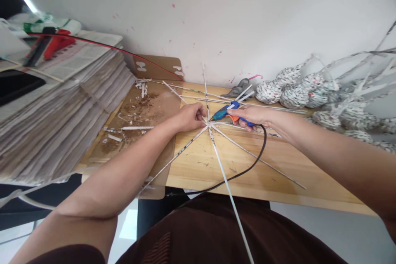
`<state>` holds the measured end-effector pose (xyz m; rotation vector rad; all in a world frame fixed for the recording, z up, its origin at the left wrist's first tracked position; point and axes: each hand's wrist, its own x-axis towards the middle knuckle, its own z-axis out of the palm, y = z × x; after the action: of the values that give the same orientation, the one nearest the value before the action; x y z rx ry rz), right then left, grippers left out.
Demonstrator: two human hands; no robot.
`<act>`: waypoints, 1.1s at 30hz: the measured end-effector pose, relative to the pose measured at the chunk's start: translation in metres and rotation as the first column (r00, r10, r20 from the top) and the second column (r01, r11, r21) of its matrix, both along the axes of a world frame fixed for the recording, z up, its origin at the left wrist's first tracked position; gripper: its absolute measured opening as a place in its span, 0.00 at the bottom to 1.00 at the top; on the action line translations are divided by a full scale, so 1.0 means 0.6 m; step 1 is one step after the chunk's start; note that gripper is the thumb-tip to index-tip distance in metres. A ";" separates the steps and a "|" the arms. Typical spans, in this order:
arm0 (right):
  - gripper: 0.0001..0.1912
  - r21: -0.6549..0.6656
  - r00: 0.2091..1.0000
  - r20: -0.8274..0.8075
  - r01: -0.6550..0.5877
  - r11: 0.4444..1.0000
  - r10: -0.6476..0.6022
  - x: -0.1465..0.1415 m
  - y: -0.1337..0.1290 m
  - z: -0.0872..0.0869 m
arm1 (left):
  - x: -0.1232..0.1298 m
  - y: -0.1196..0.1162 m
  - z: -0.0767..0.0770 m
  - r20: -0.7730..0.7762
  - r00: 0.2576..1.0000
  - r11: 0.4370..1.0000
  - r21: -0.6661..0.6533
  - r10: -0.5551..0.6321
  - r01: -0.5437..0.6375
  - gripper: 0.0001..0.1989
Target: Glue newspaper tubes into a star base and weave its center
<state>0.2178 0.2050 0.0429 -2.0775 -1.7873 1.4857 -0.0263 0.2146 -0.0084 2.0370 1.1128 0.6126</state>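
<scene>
Rolled paper sticks radiate in a star from a shared centre over the wooden table. My left hand is at the left of that centre, fingers pinched on a paper stick. In my right hand is a blue and teal glue gun with an orange trigger, its nozzle pointing left at the crossing. Nozzle and crossing look very close; whether they touch is too small to tell. A black cord hangs from the gun's handle and curves down to the table's front edge.
A tall newspaper stack stands at left, bearing a red-handled tool and a dark phone-like object. Brown board with paper scraps lies beside it. Woven paper pieces line the back right against the wall.
</scene>
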 end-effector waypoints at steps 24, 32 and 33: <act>0.24 0.015 1.000 0.012 -0.007 1.000 0.007 0.013 0.001 0.016 | -0.001 -0.003 0.002 0.034 0.999 0.999 -0.029 0.017 -0.016 0.16; 0.23 0.016 1.000 0.009 -0.026 1.000 0.026 0.012 0.017 0.010 | -0.001 -0.002 0.001 0.031 1.000 1.000 -0.014 0.005 -0.004 0.15; 0.24 0.007 0.999 0.012 -0.031 1.000 0.030 0.011 0.017 0.007 | -0.001 -0.002 0.001 0.028 1.000 1.000 -0.012 0.002 -0.002 0.15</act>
<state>0.2243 0.2150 0.0474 -2.0693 -1.8340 1.4748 -0.0269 0.2135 -0.0080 2.0117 1.1003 0.6324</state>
